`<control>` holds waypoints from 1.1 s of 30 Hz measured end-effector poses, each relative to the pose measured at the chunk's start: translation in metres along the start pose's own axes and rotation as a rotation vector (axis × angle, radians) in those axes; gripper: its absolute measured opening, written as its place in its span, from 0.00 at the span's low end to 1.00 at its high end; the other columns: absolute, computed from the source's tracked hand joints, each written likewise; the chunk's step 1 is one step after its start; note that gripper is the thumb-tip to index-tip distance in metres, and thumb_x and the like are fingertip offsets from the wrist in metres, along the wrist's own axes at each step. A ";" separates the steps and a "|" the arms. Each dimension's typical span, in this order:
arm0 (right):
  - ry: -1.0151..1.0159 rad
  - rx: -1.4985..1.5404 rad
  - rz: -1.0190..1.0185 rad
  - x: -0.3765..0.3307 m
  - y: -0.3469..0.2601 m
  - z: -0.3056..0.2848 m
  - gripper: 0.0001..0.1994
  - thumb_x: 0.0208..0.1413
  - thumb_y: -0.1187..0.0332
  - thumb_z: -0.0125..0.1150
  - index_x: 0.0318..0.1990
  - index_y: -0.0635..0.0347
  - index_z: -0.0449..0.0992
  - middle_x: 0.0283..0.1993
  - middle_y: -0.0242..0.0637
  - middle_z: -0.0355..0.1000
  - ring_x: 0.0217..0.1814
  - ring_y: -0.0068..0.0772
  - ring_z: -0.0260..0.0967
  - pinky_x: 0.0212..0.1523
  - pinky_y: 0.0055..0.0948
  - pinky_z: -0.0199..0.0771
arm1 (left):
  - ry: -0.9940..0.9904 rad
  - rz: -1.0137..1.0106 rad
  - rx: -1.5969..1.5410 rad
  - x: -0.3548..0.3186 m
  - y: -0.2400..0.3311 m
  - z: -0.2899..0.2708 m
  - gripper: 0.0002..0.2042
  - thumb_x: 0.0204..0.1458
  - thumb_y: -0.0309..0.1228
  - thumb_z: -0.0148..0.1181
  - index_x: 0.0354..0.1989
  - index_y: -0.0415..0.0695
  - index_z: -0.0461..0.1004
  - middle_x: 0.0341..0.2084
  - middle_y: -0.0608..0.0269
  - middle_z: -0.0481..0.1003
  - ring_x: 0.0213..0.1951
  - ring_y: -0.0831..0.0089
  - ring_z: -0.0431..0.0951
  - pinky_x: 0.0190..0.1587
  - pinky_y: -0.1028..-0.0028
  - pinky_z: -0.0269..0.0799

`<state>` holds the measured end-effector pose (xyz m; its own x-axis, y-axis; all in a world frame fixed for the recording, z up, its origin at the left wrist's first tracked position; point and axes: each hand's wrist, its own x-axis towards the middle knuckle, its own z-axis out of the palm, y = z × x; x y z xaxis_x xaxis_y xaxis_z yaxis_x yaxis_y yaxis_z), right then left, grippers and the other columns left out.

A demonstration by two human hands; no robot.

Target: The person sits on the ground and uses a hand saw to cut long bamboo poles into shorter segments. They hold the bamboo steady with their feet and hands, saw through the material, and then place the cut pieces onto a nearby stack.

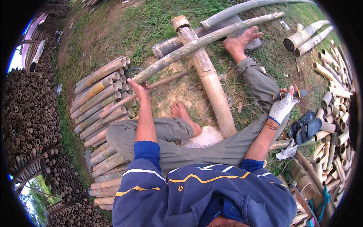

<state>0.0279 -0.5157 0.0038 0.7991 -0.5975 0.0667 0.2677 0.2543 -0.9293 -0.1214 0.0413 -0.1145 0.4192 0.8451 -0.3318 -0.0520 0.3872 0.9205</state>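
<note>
Gripped near its lower left end by my bare left hand (pixel 140 90) is a long greenish bamboo pole (pixel 211 41). It slants up to the right, across a thick pale bamboo post (pixel 213 89). My right hand (pixel 283 108), in a white knitted glove, is closed around a short black cylindrical tool (pixel 289 94) with yellow bands, above my right leg. What the tool's working end looks like, I cannot tell. A thinner stick (pixel 168 80) runs below the pole, close to my left hand. My bare right foot (pixel 242 42) is beside the pole's far part.
Cut bamboo lengths (pixel 102 98) are piled at my left, beyond them a tall bamboo stack (pixel 32 113). Loose bamboo pieces (pixel 336 113) heap up at the right, near dark sandals (pixel 305 128). Another curved pole (pixel 242 11) lies at the far side.
</note>
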 end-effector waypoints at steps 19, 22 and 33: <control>0.016 0.002 0.024 0.002 0.005 -0.002 0.22 0.71 0.66 0.66 0.66 0.57 0.65 0.42 0.31 0.67 0.38 0.22 0.70 0.42 0.29 0.80 | -0.201 0.736 1.585 -0.014 -0.088 -0.028 0.27 0.52 0.30 0.69 0.64 0.49 0.76 0.64 0.53 0.71 0.69 0.49 0.66 0.70 0.48 0.62; 0.025 0.009 0.036 0.002 0.005 -0.002 0.24 0.69 0.66 0.68 0.66 0.57 0.64 0.44 0.32 0.67 0.38 0.24 0.71 0.41 0.31 0.79 | -0.275 0.700 1.762 -0.010 -0.079 -0.024 0.26 0.52 0.29 0.68 0.63 0.51 0.76 0.62 0.53 0.71 0.68 0.48 0.67 0.69 0.51 0.65; 0.023 0.006 0.056 0.004 0.009 -0.004 0.23 0.67 0.66 0.70 0.64 0.57 0.66 0.44 0.33 0.67 0.39 0.24 0.70 0.41 0.31 0.79 | -0.882 0.513 2.079 0.012 -0.022 -0.035 0.19 0.66 0.44 0.61 0.57 0.46 0.72 0.46 0.43 0.82 0.49 0.41 0.82 0.53 0.46 0.77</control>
<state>0.0313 -0.5192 -0.0055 0.8004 -0.5994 0.0058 0.2257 0.2924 -0.9293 -0.1470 0.0556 -0.1459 0.8603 0.1841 -0.4754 0.1830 -0.9819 -0.0491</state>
